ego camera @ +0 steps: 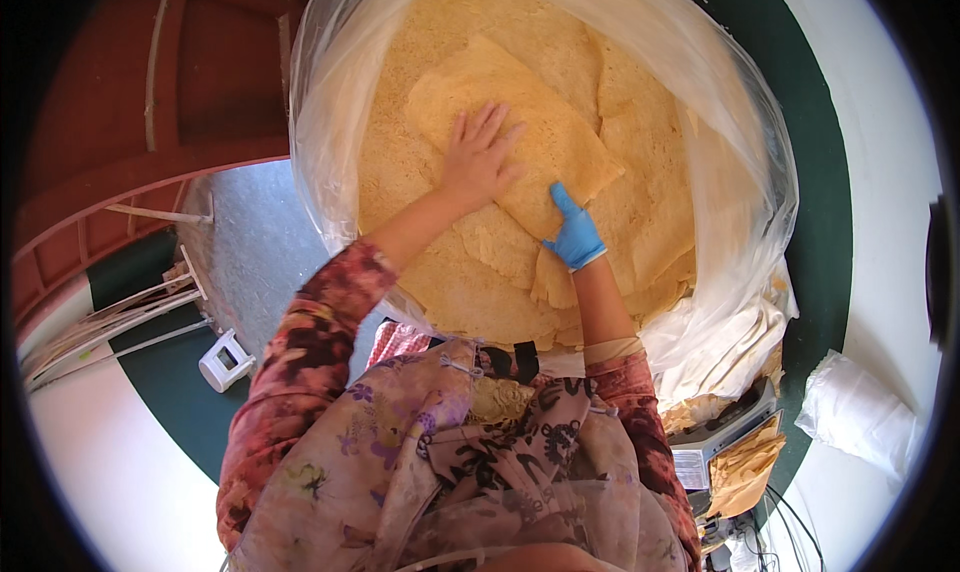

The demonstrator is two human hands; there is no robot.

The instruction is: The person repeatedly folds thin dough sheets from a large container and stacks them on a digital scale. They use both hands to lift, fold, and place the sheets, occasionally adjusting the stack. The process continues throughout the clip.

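Thin, yellowish-brown flat sheets (645, 152) lie overlapped inside a large round container lined with clear plastic film (750, 189). On top rests a roughly rectangular piece, perhaps a folded sheet or a small stack (555, 121). My bare left hand (484, 155) lies palm down on this piece with its fingers spread, slightly blurred. At the piece's near edge is my right hand (576, 230) in a blue glove, thumb extended over the top; its other fingers are mostly hidden, so a grip cannot be made out.
A dark red panelled door or cabinet (225, 69) stands at upper left. Right of me are crumpled whitish sheets (720, 339), a grey device (720, 429), a stack of brown sheets (746, 467) and a plastic-wrapped bundle (855, 414). A white plastic object (225, 362) is at left.
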